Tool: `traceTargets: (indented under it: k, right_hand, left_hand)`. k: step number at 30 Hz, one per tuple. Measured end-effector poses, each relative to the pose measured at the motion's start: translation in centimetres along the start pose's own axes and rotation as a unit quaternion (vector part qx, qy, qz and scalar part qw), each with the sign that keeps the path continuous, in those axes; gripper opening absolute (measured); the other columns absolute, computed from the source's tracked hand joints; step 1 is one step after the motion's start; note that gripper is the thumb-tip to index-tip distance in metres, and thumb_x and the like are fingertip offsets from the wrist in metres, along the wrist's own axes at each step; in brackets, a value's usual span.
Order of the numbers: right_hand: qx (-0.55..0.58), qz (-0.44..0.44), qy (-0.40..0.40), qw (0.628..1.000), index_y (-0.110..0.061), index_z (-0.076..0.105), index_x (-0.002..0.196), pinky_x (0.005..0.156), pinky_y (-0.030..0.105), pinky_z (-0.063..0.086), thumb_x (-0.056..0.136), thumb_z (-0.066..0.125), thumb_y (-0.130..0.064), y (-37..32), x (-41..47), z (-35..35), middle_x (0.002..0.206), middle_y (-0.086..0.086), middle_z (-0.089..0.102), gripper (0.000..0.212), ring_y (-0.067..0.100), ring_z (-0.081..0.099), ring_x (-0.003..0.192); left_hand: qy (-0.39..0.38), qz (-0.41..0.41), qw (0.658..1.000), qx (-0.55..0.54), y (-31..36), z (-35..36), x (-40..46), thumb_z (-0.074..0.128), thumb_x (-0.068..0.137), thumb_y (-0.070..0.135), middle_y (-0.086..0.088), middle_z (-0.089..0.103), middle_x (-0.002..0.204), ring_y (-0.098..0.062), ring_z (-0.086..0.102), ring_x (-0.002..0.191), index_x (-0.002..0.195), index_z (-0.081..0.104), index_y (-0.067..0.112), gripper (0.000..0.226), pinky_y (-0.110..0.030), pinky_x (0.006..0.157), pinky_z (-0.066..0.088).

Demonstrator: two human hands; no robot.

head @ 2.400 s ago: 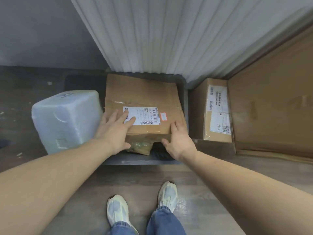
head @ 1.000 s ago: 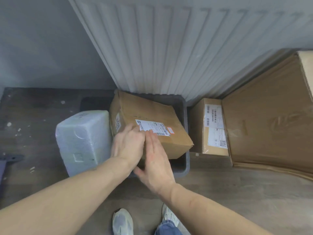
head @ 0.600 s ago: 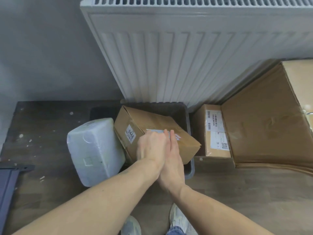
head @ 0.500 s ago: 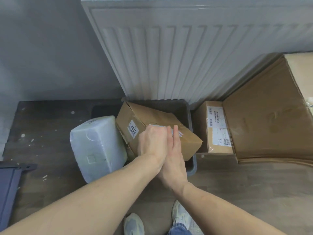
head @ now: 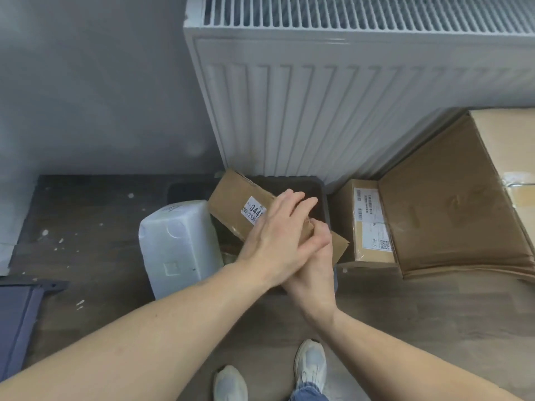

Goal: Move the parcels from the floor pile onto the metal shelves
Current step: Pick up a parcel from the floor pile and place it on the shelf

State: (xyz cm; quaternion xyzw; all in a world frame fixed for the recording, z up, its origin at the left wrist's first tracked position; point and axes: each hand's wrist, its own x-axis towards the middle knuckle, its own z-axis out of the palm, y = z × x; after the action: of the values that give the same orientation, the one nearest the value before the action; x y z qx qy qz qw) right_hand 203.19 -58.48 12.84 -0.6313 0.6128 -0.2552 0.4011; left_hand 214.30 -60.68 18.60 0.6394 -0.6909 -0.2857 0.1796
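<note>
Dark wood floor under a white radiator on a grey wall; pile sits at the foot of the radiator, at 12 o'clock from my shoes. Cardboard box, numbered sticker showing, is tilted up out of the dark plastic tub, one corner high toward 11 o'clock, low end at 4 o'clock. Left hand lies over the box's upper face, fingers fairly straight and spread, pressing rather than curling round. Right hand is tucked under the left at the box's near low edge; it appears to pinch that edge, but the left hand covers most of it, so I cannot tell its grip for certain. White foam box stands just beside the tub at 9 o'clock; a smaller labelled carton at 3 o'clock; a large open carton beyond that. No metal shelves in view, only a dark frame at the left edge. Judgement: step in hand is the lift-out, barely begun. To do it well: get the right hand fully under the low edge, move the left to the opposite side, level the box before raising. Risk: box slipping back or knocking the foam box.
</note>
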Motion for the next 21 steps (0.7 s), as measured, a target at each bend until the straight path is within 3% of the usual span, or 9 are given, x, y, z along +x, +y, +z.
traceTargets:
  k: [2, 4, 6, 8, 10, 11, 13, 17, 21]
  right_hand:
    - [-0.018, -0.059, -0.028, 0.998, -0.021, 0.033, 0.135, 0.101, 0.037, 0.046, 0.064, 0.085, -0.040, -1.3, 0.0, -2.1, 0.129, -0.006, 0.041, 0.090, 0.013, 0.045, 0.124]
    - [-0.052, -0.103, -0.051, 0.992, -0.015, 0.031, 0.137, 0.106, 0.036, 0.042, 0.063, 0.082, -0.042, -2.6, -0.5, -4.2, 0.133, -0.002, 0.039, 0.094, 0.015, 0.042, 0.127]
    - [-0.061, -0.141, -0.077, 0.985, -0.019, 0.025, 0.144, 0.110, 0.036, 0.039, 0.065, 0.081, -0.043, -4.4, -1.2, -6.0, 0.143, -0.002, 0.035, 0.101, 0.014, 0.038, 0.135]
    - [-0.072, -0.185, -0.098, 0.975, -0.031, 0.014, 0.148, 0.116, 0.031, 0.031, 0.068, 0.080, -0.055, -6.9, -2.1, -8.1, 0.154, -0.013, 0.021, 0.108, 0.009, 0.026, 0.145]
    - [-0.087, -0.231, -0.103, 0.963, -0.034, 0.011, 0.148, 0.118, 0.018, 0.018, 0.069, 0.072, -0.069, -9.5, -2.8, -10.2, 0.156, -0.024, 0.009, 0.105, 0.006, 0.014, 0.149]
    - [-0.092, -0.240, -0.107, 0.961, -0.032, 0.012, 0.147, 0.118, 0.017, 0.014, 0.069, 0.072, -0.070, -10.7, -3.1, -11.0, 0.157, -0.025, 0.007, 0.105, 0.007, 0.010, 0.150]
    - [-0.095, -0.263, -0.097, 0.955, -0.027, 0.016, 0.147, 0.119, 0.022, 0.015, 0.070, 0.075, -0.066, -13.6, -3.3, -12.9, 0.160, -0.018, 0.009, 0.105, 0.012, 0.010, 0.151]
    - [-0.132, -0.315, -0.094, 0.935, -0.015, 0.017, 0.146, 0.115, 0.025, 0.030, 0.069, 0.077, -0.067, -19.3, -3.0, -16.8, 0.162, 0.002, 0.011, 0.110, 0.019, 0.019, 0.149]
    - [-0.202, -0.352, -0.158, 0.900, -0.022, 0.011, 0.149, 0.120, 0.022, 0.017, 0.058, 0.071, -0.083, -26.2, -3.0, -21.9, 0.163, -0.012, 0.001, 0.125, 0.007, 0.006, 0.150]
  left_hand:
    - [-0.064, 0.030, 0.993, 0.090, -2.0, -2.9, -0.7, 0.053, 0.078, 0.077, 0.005, 0.001, 0.165, -0.011, -0.013, 0.150, 0.158, 0.005, 0.025, 0.106, -0.044, 0.123, 0.004]
    - [-0.120, 0.060, 0.969, 0.209, -3.7, -6.2, -1.6, 0.054, 0.061, 0.089, 0.000, -0.020, 0.163, -0.018, -0.030, 0.145, 0.154, -0.019, 0.020, 0.137, -0.046, 0.122, -0.007]
    - [-0.133, 0.099, 0.927, 0.337, -4.3, -9.4, -2.7, 0.056, 0.055, 0.090, -0.007, -0.029, 0.159, -0.028, -0.035, 0.143, 0.148, -0.033, 0.018, 0.147, -0.052, 0.120, -0.011]
    - [-0.131, 0.114, 0.908, 0.382, -3.5, -12.5, -4.0, 0.066, 0.061, 0.080, -0.012, -0.028, 0.159, -0.034, -0.033, 0.143, 0.145, -0.038, 0.020, 0.147, -0.057, 0.118, -0.011]
    - [-0.108, 0.122, 0.904, 0.396, -1.6, -15.3, -5.5, 0.076, 0.060, 0.070, -0.020, -0.006, 0.163, -0.040, -0.014, 0.148, 0.149, -0.031, 0.020, 0.148, -0.061, 0.117, -0.004]
    - [-0.099, 0.121, 0.904, 0.397, -0.7, -16.3, -6.3, 0.080, 0.054, 0.066, -0.025, 0.020, 0.157, -0.043, 0.011, 0.148, 0.154, -0.019, 0.016, 0.149, -0.062, 0.117, 0.004]
    - [-0.069, 0.123, 0.920, 0.366, 1.0, -18.5, -7.7, 0.083, 0.043, 0.055, -0.018, 0.050, 0.126, -0.036, 0.050, 0.124, 0.157, 0.002, 0.008, 0.148, -0.056, 0.114, 0.019]
    - [0.007, 0.129, 0.927, 0.351, 4.6, -22.6, -9.4, 0.081, 0.033, 0.043, -0.013, 0.049, 0.111, -0.031, 0.055, 0.103, 0.156, 0.013, 0.005, 0.145, -0.051, 0.104, 0.044]
    - [0.062, 0.098, 0.914, 0.388, 9.2, -28.1, -11.0, 0.084, 0.033, 0.049, -0.015, 0.050, 0.108, -0.031, 0.052, 0.099, 0.152, 0.026, 0.005, 0.139, -0.046, 0.093, 0.047]
